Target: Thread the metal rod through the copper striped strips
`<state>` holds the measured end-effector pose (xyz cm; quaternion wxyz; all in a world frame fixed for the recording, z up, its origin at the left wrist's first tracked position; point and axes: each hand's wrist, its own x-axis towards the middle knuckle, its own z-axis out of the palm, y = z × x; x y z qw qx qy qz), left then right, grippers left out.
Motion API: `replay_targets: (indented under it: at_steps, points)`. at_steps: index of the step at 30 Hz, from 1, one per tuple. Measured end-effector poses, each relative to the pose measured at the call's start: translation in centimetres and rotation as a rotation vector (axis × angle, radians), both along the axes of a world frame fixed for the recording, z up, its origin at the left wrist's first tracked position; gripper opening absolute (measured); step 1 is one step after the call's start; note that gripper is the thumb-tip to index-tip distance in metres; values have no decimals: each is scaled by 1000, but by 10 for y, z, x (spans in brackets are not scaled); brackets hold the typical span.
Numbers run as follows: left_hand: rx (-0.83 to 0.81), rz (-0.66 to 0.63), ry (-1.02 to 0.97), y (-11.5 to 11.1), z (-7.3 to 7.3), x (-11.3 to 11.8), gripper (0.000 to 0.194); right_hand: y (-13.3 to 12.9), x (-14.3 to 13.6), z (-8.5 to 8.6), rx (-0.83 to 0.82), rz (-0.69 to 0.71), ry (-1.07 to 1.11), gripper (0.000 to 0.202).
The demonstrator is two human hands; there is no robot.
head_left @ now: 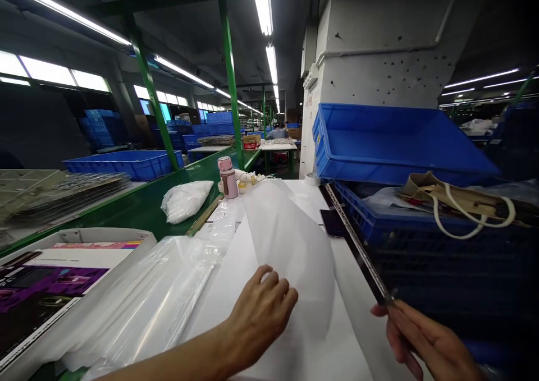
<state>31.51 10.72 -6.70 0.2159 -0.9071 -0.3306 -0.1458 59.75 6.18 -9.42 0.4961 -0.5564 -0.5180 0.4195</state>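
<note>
My left hand [265, 308] is over the large white paper sheets [290, 246] in the middle of the table, its fingers curled; whether a sheet edge is between them is hidden. At the lower right my right hand [416, 336] grips the near end of a long, thin, dark strip [357, 246] with a pale patterned band. The strip slants away toward the back of the table, passing beside a dark phone [332, 223]. Clear plastic bags [147, 297] lie flat to the left of the paper.
A pink bottle [228, 178] and a tape roll [312, 179] stand at the back. A wrapped white bundle [186, 200] lies on the left. Printed sheets fill a tray [126, 235]. Blue crates [391, 145] and a beige bag [463, 198] are on the right.
</note>
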Motion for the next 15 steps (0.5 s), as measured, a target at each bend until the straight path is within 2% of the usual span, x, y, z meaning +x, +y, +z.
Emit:
replay_targets:
  at_steps: [3, 6, 12, 15]
  points:
    - [-63, 31, 1, -15, -12, -3, 20, 25, 2, 8, -25, 154, -61, 46]
    - [-85, 59, -22, -26, -21, -2, 17, 55, 2, 15, -12, 223, -131, 47]
    - [79, -26, -154, -36, -34, 7, 18, 119, -7, 26, 49, 406, -325, 44]
    - [105, -36, -162, -41, -39, 7, 19, 145, -15, 32, 62, 504, -443, 43]
